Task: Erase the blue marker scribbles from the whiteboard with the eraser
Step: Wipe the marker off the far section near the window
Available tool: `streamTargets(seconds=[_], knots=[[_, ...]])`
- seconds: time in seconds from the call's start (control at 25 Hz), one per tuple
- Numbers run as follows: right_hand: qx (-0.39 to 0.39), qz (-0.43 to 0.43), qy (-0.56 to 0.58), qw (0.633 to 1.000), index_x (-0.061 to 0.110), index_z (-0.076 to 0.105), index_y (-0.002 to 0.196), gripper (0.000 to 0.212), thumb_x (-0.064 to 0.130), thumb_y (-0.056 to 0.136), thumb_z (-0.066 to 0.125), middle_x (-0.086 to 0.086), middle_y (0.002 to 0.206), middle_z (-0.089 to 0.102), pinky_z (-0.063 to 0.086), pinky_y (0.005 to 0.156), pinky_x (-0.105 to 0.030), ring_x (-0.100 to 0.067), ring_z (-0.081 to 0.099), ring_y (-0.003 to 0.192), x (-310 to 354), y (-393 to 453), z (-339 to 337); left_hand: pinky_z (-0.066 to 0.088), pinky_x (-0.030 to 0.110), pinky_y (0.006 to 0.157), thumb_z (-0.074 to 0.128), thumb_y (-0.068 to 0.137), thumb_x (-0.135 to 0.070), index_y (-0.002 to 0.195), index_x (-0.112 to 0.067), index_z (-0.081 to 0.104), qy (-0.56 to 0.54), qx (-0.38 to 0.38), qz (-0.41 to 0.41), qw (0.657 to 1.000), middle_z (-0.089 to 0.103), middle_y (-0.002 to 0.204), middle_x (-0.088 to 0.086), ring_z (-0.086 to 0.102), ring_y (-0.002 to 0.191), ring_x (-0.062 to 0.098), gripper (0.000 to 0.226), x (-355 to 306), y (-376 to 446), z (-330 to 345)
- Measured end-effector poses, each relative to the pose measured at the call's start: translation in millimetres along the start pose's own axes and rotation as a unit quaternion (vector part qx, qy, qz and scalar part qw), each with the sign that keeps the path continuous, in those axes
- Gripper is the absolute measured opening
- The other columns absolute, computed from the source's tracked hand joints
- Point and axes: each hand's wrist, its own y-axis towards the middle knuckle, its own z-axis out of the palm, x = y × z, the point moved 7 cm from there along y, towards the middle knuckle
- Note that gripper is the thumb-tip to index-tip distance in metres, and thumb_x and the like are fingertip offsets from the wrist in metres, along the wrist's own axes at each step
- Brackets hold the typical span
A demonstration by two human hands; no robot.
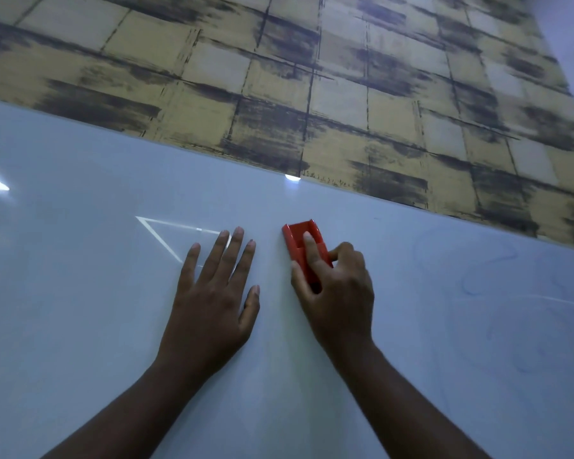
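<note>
Hands at work on a whiteboard (80, 309): the right hand (338, 293) grips a red eraser (299, 240), thumb along its near side, index finger laid over the top and the other fingers curled at its far side, with the block held against the board near the middle of the frame. Its long axis runs up the board, tipped slightly to the left. The left hand (212, 293) lies flat just beside it, fingers straight and slightly spread, palm on the surface, holding nothing. Faint blue scribbles (471, 283) remain only to the right of the eraser, well apart from it, in thin loops that trail down the right part of the board; they are pale and hard to trace in full. The patch under and between the hands shows no ink, only the bright reflection of a triangle (166, 233) by the left fingers. The right hand is plainly the nearer one to the marks, so the coming move looks like a sweep rightward across the board, eraser broadside to the stroke. Patterned yellow and grey wallpaper (279, 77) fills the view above the board's top edge.
</note>
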Motion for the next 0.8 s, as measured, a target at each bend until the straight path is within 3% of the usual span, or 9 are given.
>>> streamTargets(seconds=[0.08,0.16,0.28,0.4,0.48,0.6,0.72,0.8], knots=[[0.008,-0.007,-0.040,0.999,0.020,0.058,0.146,0.055,0.047,0.099,0.055,-0.011,0.094,0.056,0.050,0.063,-0.034,-0.023,0.052,0.079,-17,21,1,0.023,0.060,0.128,0.034,0.106,-0.040,0.165,-0.011,0.033,-0.002,0.002,0.006,1.000,0.023,0.175,0.010,0.020,0.163,0.027,0.066,-1,-3,-2],[0.007,0.075,-0.090,0.993,0.023,0.059,0.145,0.055,0.051,0.099,0.049,-0.013,0.092,0.053,0.050,0.064,-0.038,-0.030,0.054,0.079,-59,40,-3,0.023,0.060,0.128,0.037,0.105,-0.037,0.165,-0.010,0.033,-0.007,0.000,0.010,1.000,0.022,0.175,0.010,0.020,0.163,0.027,0.066,0,-6,-4],[0.001,0.221,-0.118,0.968,0.020,0.061,0.144,0.052,0.048,0.100,0.057,-0.011,0.092,0.049,0.043,0.066,-0.035,-0.030,0.052,0.081,-119,41,-24,0.024,0.060,0.127,0.039,0.105,-0.036,0.165,-0.009,0.032,-0.008,0.002,0.008,1.000,0.020,0.176,0.010,0.020,0.163,0.027,0.066,-1,-12,-5],[0.010,0.276,-0.085,0.957,0.015,0.063,0.142,0.052,0.045,0.100,0.062,-0.007,0.091,0.048,0.042,0.068,-0.033,-0.026,0.052,0.083,-131,32,-37,0.023,0.061,0.127,0.040,0.104,-0.035,0.166,-0.009,0.031,-0.015,0.007,-0.004,1.000,0.019,0.176,0.011,0.019,0.163,0.028,0.067,-2,-14,-4],[0.037,0.259,-0.069,0.963,0.017,0.061,0.144,0.053,0.045,0.100,0.063,-0.007,0.090,0.051,0.046,0.068,-0.034,-0.028,0.057,0.082,-113,30,-34,0.022,0.061,0.128,0.040,0.104,-0.036,0.166,-0.009,0.031,-0.018,0.011,-0.007,1.000,0.019,0.176,0.011,0.018,0.163,0.028,0.068,-3,-14,-4],[0.067,0.164,-0.060,0.982,0.022,0.061,0.144,0.052,0.042,0.096,0.068,-0.006,0.090,0.053,0.051,0.065,-0.035,-0.025,0.057,0.079,-56,16,-28,0.020,0.060,0.129,0.038,0.105,-0.037,0.166,-0.009,0.031,-0.022,0.015,-0.010,1.000,0.020,0.176,0.012,0.018,0.163,0.028,0.067,-3,-16,-4],[0.082,0.048,-0.045,0.994,0.019,0.060,0.146,0.056,0.038,0.094,0.071,-0.006,0.095,0.058,0.049,0.064,-0.027,-0.017,0.054,0.080,10,-20,-22,0.018,0.059,0.130,0.037,0.106,-0.038,0.166,-0.009,0.030,-0.017,0.025,-0.015,0.999,0.019,0.176,0.013,0.016,0.164,0.029,0.068,-4,-22,-6],[0.086,0.018,-0.036,0.995,0.019,0.058,0.147,0.059,0.039,0.094,0.072,-0.006,0.099,0.062,0.053,0.066,-0.025,-0.015,0.056,0.083,29,-39,-20,0.016,0.059,0.130,0.036,0.107,-0.042,0.167,-0.011,0.028,-0.016,0.036,-0.016,0.999,0.018,0.176,0.012,0.014,0.164,0.029,0.068,-4,-25,-6]])
